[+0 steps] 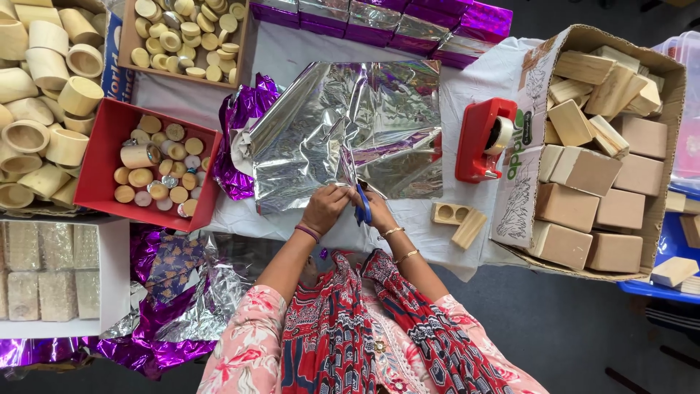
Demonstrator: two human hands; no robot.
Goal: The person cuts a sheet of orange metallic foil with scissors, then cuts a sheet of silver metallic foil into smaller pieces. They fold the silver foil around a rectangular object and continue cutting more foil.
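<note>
**Two hands at the near edge of a silver foil sheet**

Two bare hands meet at the near edge of a large crinkled sheet of silver foil wrapping paper (350,124), which lies spread across the middle of the white-covered tabletop (292,47), its purple underside showing where it folds over at the left. The left hand (326,206) is turned palm down, wrist bent slightly inward, its grip pinched narrow on the foil's edge. The right hand (375,211) comes in from the other side with the forearm angled toward the body, its grip closed around the blue-handled scissors (363,204), which stand at the foil's edge; the blades are hidden, so I cannot tell whether they are open. Both wrists carry thin bangles, and both forearms rise from pink floral sleeves.

Just right of the hands lie two small pale wooden blocks (459,221). Farther right stands a red tape dispenser (483,140), beside a big cardboard box of plain wooden blocks (605,153). Left of the foil sits a red tray of short round wooden pieces (149,171), with a heap of hollow wooden cups (44,102) beyond it. Along the far edge stands a row of shiny purple wrapped boxes (379,22). Loose purple and silver foil scraps (160,321) lie below the tabletop at the left.
</note>
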